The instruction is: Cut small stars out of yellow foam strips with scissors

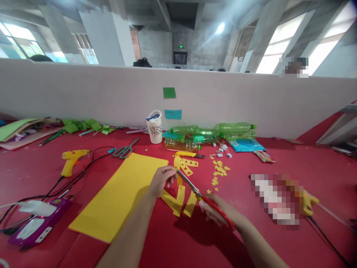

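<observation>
Bench and surroundings, as I see them. The red bench [242,186] fills the lower half of the frame. At centre, the left hand [164,179] has its thumb and forefinger pinched together on a small yellow scrap [175,168], its outline too small to tell. To its lower right, the fingers of the right hand [227,206] are closed round the red handles of the scissors [220,213], whose blade tips point up and left, meeting the scrap. Below the hands lie plain strips [191,204]; just above, strips punched with star shapes [189,162] and a cutter [185,153]. Loose stars [219,170] scatter right of centre. A yellow sheet [119,197] slants across the lower left, grey shears [124,150] near its top corner. Glue guns lie at left [69,162] and right [309,204]; a purple power strip [41,223] occupies the lower left. A cup [156,131] and green bottles [237,128] stand or lie before a white partition [111,89] bearing two notes [169,92]. Beyond, in the upper frame: bare concrete, pale columns [100,33], bright windows [275,48] and a lit green sign [181,47].
</observation>
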Motion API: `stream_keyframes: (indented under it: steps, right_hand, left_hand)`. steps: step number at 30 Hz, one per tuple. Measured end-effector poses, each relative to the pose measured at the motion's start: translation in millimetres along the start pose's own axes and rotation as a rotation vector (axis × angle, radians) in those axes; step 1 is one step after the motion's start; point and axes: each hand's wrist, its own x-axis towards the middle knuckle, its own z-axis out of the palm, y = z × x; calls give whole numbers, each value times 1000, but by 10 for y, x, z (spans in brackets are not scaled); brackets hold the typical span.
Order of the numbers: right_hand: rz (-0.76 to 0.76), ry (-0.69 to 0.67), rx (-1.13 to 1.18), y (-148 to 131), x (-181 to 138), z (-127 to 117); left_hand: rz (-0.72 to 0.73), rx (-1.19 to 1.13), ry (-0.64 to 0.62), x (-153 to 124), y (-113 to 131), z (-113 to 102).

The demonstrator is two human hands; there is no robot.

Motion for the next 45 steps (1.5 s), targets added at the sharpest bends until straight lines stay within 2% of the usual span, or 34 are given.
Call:
stream_keyframes:
  steps: [12,37,45]
  right_hand:
    - [58,-11,-11,40,39,-8]
    - [-11,-33,13,23,35,-20]
    - [-28,-20,11,55,53,-29]
  left_hand:
    - [-5,8,-4,-3,12,-7]
    - [-26,23,-16,-8,18,-6]
    - [41,-11,77,3,59,22]
